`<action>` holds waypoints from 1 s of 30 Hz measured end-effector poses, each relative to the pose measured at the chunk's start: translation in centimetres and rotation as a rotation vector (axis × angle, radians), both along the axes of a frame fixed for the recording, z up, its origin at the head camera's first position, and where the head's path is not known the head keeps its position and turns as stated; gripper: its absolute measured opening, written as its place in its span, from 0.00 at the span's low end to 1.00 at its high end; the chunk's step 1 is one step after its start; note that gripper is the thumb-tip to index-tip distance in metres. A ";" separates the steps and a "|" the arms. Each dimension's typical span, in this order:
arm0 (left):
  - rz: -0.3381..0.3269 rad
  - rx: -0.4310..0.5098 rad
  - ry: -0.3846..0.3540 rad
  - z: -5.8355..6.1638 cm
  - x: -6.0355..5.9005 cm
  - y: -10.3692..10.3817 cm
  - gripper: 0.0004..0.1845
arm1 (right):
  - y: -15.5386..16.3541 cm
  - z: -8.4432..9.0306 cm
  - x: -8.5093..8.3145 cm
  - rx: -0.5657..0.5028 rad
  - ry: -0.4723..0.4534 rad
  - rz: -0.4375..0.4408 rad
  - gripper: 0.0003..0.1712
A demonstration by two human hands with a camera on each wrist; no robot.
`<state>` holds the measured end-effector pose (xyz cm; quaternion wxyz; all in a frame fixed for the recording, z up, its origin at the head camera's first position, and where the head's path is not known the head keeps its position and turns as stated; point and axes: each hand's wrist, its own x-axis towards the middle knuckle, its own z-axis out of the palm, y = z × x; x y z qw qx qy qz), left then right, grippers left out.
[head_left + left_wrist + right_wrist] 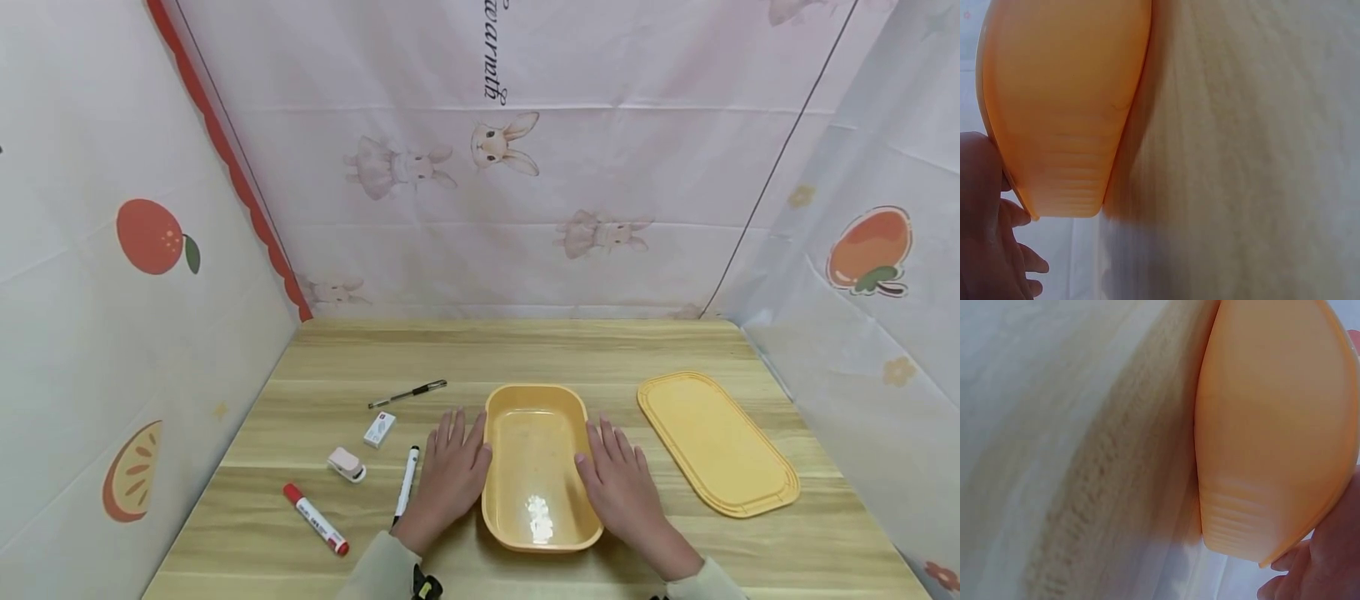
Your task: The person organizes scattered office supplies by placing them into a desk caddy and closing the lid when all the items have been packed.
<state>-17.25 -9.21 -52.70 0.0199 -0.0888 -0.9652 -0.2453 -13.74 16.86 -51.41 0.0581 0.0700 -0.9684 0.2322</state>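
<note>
An empty yellow plastic tub (501, 508) stands on the wooden table near the front edge. My left hand (450, 467) lies flat on the table against the tub's left side, fingers straight. My right hand (615, 479) lies flat against its right side in the same way. Neither hand curls round the tub. In the left wrist view the tub's outer wall (1066, 106) fills the upper left with my left hand (991, 231) below it. In the right wrist view the tub's wall (1272, 425) is at the right, with my right hand (1329, 562) at the lower right corner.
The tub's flat yellow lid (716, 442) lies to the right. Left of my left hand lie a black-capped marker (407, 483), a red-capped marker (315, 518), a small pink-white correction tape (347, 464), a white eraser (378, 429) and a black pen (407, 393). Printed fabric walls enclose three sides.
</note>
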 end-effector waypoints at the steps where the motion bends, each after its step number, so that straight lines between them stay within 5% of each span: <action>1: -0.001 0.003 -0.002 0.0 0.0 0.0 0.29 | 0.0 0.0 0.0 0.002 -0.006 0.001 0.34; 15: -0.036 0.052 -0.004 0.1 0.0 -0.3 0.30 | -0.3 0.2 0.1 -0.021 -0.046 -0.006 0.39; 22: 0.015 0.029 0.065 -0.2 0.1 -1.5 0.30 | -0.4 0.2 0.1 -0.022 -0.062 -0.013 0.40; 30: 0.065 0.017 0.092 1.5 0.3 -3.9 0.31 | -0.3 0.6 0.0 -0.005 -0.044 -0.013 0.40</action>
